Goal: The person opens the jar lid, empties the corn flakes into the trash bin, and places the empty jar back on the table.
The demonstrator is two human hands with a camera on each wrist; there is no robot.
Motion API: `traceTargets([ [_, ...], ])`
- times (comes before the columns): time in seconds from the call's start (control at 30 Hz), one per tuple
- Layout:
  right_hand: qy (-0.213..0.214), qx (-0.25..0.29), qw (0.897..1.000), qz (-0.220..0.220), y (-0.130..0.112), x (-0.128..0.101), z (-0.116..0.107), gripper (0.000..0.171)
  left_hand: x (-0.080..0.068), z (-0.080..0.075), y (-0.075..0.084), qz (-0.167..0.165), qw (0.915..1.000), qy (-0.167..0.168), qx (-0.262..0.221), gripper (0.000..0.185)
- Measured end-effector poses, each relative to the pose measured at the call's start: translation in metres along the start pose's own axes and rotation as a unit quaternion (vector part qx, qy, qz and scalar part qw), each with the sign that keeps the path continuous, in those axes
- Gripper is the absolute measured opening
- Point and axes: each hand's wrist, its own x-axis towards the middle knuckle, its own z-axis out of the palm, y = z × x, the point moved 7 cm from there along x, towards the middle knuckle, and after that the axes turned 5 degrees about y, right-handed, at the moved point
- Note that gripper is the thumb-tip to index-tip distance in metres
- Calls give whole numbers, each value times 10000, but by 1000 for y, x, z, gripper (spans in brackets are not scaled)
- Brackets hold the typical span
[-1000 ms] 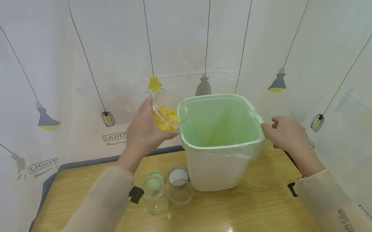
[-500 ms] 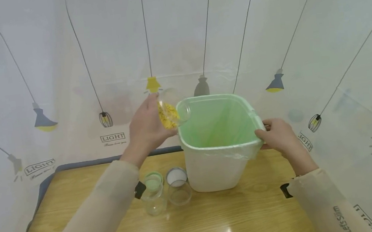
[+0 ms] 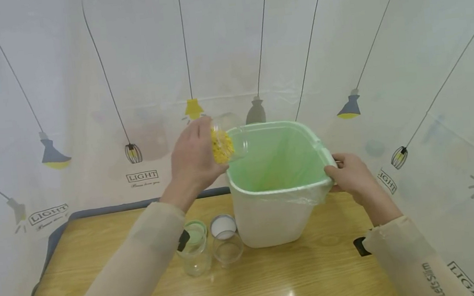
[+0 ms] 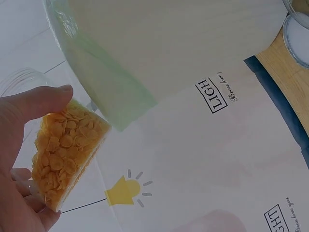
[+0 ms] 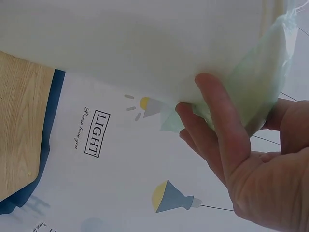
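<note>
My left hand (image 3: 192, 160) grips a clear glass jar (image 3: 227, 141) holding yellow flakes (image 4: 65, 150), tipped on its side with its mouth over the left rim of a white bin (image 3: 270, 217). The bin is lined with a green plastic bag (image 3: 281, 158) and stands on the wooden table (image 3: 298, 276). My right hand (image 3: 350, 177) holds the bin's right rim, fingers curled round the bag-covered edge (image 5: 241, 104). The flakes sit inside the jar; none show falling.
Two empty clear jars (image 3: 194, 258) (image 3: 227, 248) stand on the table left of the bin, with a green lid (image 3: 195, 229) and a white lid (image 3: 223, 224) just behind them. A lamp-printed white curtain (image 3: 85, 111) surrounds the table closely.
The left hand tipped the jar further and moved it right, over the bin's rim. The right hand came in from beside the bin and took hold of its right rim.
</note>
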Motion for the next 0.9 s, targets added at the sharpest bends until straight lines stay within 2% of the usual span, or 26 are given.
traceTargets([
  [0.27, -60, 39, 10000, 33, 3, 1, 3, 54, 1, 0, 8, 362, 9989, 220, 197, 99],
  [0.53, -289, 239, 9991, 180, 9, -1, 5, 53, 3, 5, 12, 512, 9971, 263, 495, 93],
  [0.77, -686, 867, 9927, 492, 18, -5, 13, 60, 3, 4, 19, 736, 9948, 335, 614, 94],
  [0.9, -766, 1263, 9872, 599, 23, -5, 17, 63, 3, 5, 22, 807, 9938, 342, 680, 94],
])
